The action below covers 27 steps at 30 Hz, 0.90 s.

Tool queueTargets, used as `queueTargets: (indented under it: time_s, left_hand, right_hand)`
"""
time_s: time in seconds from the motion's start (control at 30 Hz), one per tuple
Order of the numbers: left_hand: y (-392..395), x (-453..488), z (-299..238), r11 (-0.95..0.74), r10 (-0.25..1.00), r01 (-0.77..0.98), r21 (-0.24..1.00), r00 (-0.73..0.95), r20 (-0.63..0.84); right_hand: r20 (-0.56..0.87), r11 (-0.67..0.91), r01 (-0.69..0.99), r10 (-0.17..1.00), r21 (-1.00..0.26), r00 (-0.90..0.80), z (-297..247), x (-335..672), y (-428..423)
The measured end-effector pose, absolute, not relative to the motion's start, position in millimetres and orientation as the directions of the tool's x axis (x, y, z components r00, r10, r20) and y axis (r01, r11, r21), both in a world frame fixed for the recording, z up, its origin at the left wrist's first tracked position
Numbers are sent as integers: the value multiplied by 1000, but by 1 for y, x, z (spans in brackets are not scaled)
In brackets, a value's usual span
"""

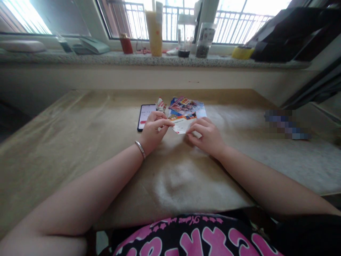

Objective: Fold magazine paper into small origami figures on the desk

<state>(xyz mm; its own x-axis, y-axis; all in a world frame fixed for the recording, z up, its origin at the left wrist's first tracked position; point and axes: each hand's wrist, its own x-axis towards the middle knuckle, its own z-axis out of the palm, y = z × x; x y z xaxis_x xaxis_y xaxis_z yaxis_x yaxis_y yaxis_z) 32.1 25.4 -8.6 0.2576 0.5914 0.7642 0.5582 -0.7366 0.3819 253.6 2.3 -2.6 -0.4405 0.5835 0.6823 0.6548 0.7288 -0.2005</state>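
A white printed paper sheet (182,126) with an orange and blue top edge is between my hands, near the middle of the table. My left hand (156,129), with a silver bangle at the wrist, pinches its left edge between thumb and fingers. At the lower right edge, my right hand (205,135) has its fingers curled and pinched on the same sheet. Colourful printed leaflets (188,106) lie just beyond it, partly overlapped. A phone (143,111) with its screen lit lies left of the sheet, partly covered by my left hand. Behind that hand stands a folded red-and-white paper piece (161,104).
The table (80,142) has a wrinkled, shiny cover. A blurred-out item (286,124) lies at its right. On the windowsill (101,59) stand a yellow tall container (154,33), a red bottle (126,44), clear cups (185,37) and a dark bag (287,33).
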Motion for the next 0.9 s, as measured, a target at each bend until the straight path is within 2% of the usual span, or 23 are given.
queueTargets:
  time_s: [0.23,0.53,0.77,0.9]
  left_hand:
    - [23,34,-8,-758,550,557,339,267,791]
    - [18,33,-5,-847,467,487,213,490,736]
    - [13,33,4,-890,277,440,-119,728,628]
    - [12,34,5,-876,238,435,-209,765,599]
  right_hand:
    - [648,717,662,613,-217,-452,-6,254,6]
    - [560,663,674,709,-325,-428,-13,257,14]
    - [528,568,665,796,-485,-295,-12,259,13]
    - [520,558,670,804,-489,-290,-11,260,12]
